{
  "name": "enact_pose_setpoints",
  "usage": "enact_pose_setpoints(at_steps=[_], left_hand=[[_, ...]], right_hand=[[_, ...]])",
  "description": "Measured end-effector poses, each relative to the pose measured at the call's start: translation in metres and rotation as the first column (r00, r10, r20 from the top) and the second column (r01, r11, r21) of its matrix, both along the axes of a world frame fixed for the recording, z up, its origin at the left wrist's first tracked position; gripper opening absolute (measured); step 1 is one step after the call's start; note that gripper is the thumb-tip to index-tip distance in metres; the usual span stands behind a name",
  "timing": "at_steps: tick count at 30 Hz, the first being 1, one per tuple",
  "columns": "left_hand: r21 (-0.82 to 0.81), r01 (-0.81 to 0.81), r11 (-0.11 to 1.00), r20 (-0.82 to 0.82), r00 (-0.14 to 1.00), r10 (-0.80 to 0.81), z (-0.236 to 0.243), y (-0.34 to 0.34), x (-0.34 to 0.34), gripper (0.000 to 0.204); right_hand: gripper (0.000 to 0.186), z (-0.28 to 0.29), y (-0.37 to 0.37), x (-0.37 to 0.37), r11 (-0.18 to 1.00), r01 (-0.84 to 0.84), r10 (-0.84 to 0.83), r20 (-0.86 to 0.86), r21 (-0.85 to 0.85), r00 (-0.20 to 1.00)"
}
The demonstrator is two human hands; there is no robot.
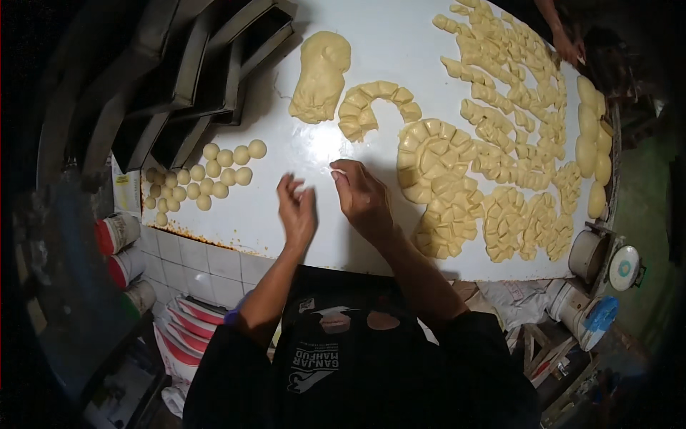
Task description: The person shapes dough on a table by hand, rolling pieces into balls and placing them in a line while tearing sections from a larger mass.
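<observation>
Over the white tabletop [257, 207], my left hand [297, 214] hovers with its fingers loosely bent and apart, holding nothing. Close to its right is my right hand [363, 200], fingers curled in and thumb near the index fingertip; whether anything small lies inside is hidden. Beyond both hands sits a large smooth lump of yellow dough [319, 80]. Beside it a strip of dough cut into chunks [379, 100] curves in an arc. Right of my right hand lie flat rounds of dough cut into wedges [437, 161]. To the left several small dough balls [207, 187] are clustered.
Dark metal pans [193, 79] are stacked at the far left. Rows of cut dough pieces [500, 93] fill the right side, with long smooth dough loaves [587, 129] along that edge. Another person's hand [567, 48] is at the far right corner. Lidded buckets [118, 234] stand below left.
</observation>
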State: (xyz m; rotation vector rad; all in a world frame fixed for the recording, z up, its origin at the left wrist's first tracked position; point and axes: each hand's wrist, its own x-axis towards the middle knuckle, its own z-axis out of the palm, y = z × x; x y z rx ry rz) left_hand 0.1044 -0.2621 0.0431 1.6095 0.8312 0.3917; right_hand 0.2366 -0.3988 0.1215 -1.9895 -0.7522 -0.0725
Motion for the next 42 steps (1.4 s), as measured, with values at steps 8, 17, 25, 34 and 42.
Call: enact_pose_setpoints(at_steps=[8, 17, 25, 34, 42], left_hand=[[-0.189, 0.302, 0.934, 0.033, 0.953, -0.302, 0.02, -0.007, 0.037, 0.044], [-0.172, 0.656, 0.735, -0.08, 0.734, -0.674, -0.014, -0.018, -0.11, 0.036], [0.379, 0.69, 0.616, -0.15, 0.703, -0.695, 0.013, 0.14, -0.114, 0.043], [0.688, 0.712, 0.142, -0.408, 0.542, -0.735, -0.003, 0.148, -0.014, 0.056], [0.644, 0.757, 0.11, -0.342, 0.413, -0.844, -0.04, 0.172, -0.066, 0.024]], right_hand=[[0.036, -0.07, -0.023, 0.143, 0.963, -0.027, 0.067, 0.145, -0.268, 0.987], [0.035, -0.063, -0.086, -0.132, 0.923, -0.254, 0.155, -0.325, -0.29, 0.933], [0.039, -0.089, 0.064, 0.026, 0.789, 0.496, -0.53, 0.005, -0.363, 0.848], [0.065, -0.078, -0.025, -0.098, 0.806, 0.206, -0.086, 0.235, -0.555, 0.968], [0.041, -0.089, -0.029, -0.126, 0.786, -0.099, 0.001, -0.158, -0.61, 0.987]])
